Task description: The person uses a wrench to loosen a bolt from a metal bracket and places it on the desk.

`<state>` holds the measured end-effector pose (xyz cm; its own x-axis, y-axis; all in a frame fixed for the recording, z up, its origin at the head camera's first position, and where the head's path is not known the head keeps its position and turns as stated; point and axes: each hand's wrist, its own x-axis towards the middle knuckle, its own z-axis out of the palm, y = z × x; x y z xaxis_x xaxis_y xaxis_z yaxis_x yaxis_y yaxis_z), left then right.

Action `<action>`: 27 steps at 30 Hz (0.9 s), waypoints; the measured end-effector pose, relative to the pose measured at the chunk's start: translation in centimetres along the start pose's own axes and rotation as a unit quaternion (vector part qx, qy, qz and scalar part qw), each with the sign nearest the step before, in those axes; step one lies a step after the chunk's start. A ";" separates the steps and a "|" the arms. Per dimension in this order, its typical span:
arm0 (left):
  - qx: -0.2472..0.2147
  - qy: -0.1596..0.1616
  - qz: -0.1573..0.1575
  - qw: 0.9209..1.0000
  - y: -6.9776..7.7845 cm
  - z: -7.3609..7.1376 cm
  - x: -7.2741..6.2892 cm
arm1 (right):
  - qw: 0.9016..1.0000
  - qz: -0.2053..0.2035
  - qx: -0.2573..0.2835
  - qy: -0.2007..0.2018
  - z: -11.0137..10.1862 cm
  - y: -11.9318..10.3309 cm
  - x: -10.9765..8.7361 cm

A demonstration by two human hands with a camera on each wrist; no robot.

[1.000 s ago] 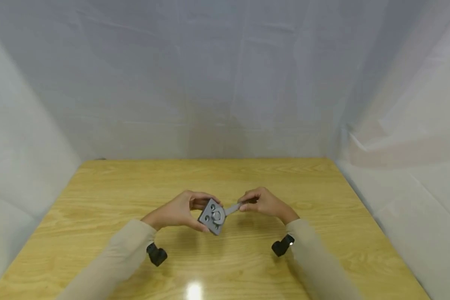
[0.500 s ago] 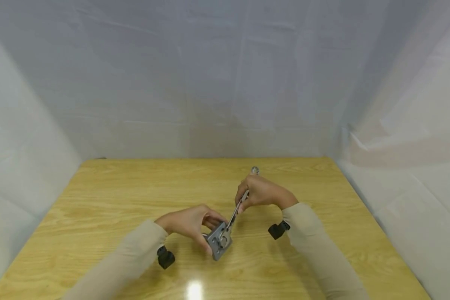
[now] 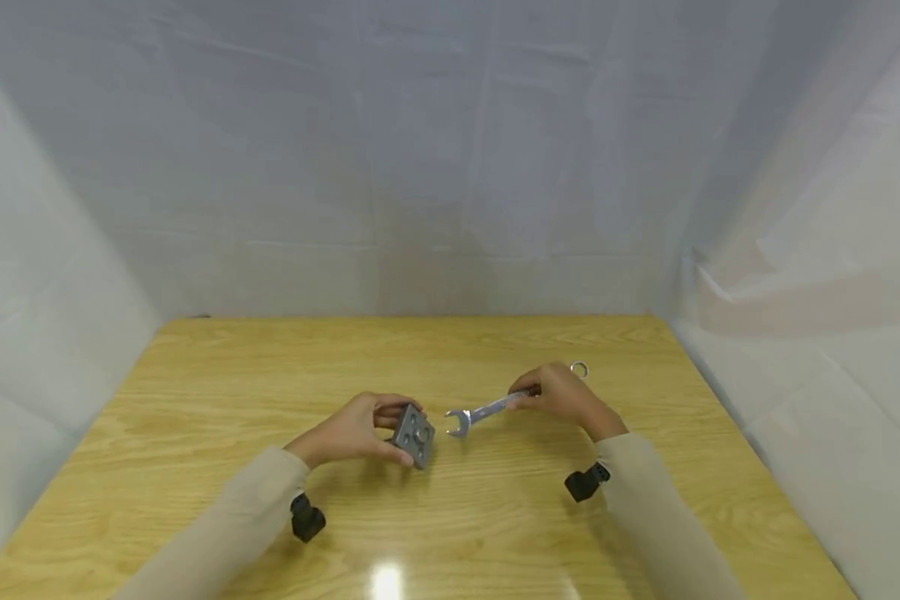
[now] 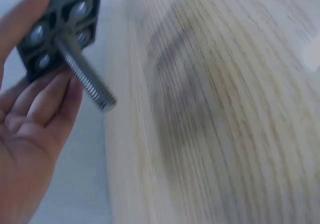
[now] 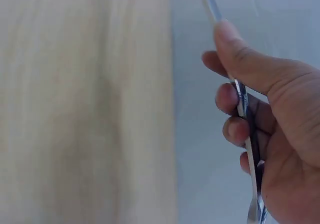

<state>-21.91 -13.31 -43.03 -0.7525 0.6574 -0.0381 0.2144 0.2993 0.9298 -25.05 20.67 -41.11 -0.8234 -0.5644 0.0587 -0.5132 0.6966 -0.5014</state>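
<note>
In the head view my left hand (image 3: 356, 433) grips a dark grey square plate (image 3: 414, 437) with holes near its corners, its thumb and fingers at opposite edges. A bolt head (image 3: 422, 435) sits in the middle of the plate's face. From the plate's other side a threaded bolt shank (image 4: 85, 72) sticks out, seen in the left wrist view. My right hand (image 3: 562, 396) holds a shiny combination wrench (image 3: 487, 410) by its shaft, fingers curled round it. The wrench's open end points at the plate, a short gap from it; the ring end (image 3: 579, 369) shows behind the hand.
Both hands are above a light wooden table (image 3: 450, 533). White sheeting (image 3: 450, 167) hangs behind it and along both sides. Each wrist wears a small black camera, such as the left wrist camera (image 3: 307, 518).
The wrench has come off the bolt head and moved right with my right hand. It first swung upward, then lowered again. My left hand dipped with the plate, then rose and shifted left.
</note>
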 end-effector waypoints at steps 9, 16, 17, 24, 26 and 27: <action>-0.012 0.183 -0.026 0.983 0.3 0.6 -0.5 | 0.987 0.062 0.079 0.124 3.8 -1.4 -2.5; -0.024 0.281 -0.028 0.959 0.8 1.5 0.4 | 0.965 0.098 0.163 0.178 6.8 -5.3 -2.9; -0.023 0.290 -0.025 0.956 0.7 1.6 0.5 | 0.962 0.099 0.174 0.185 7.2 -5.8 -2.9; -0.004 0.329 0.008 0.944 0.9 2.3 1.0 | 0.941 0.105 0.237 0.218 8.9 -7.8 -2.8; 0.003 0.337 0.019 0.941 1.1 2.5 1.1 | 0.940 0.101 0.236 0.226 9.1 -8.2 -2.7; 0.005 0.342 0.024 0.940 1.1 2.6 1.1 | 0.940 0.101 0.231 0.231 9.2 -8.3 -2.6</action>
<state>-20.92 -10.48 -42.97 -0.9651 0.0741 0.2511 0.2618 0.2896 0.9206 -16.41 12.28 -45.01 -0.9648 -0.1151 0.2366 -0.2631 0.4414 -0.8579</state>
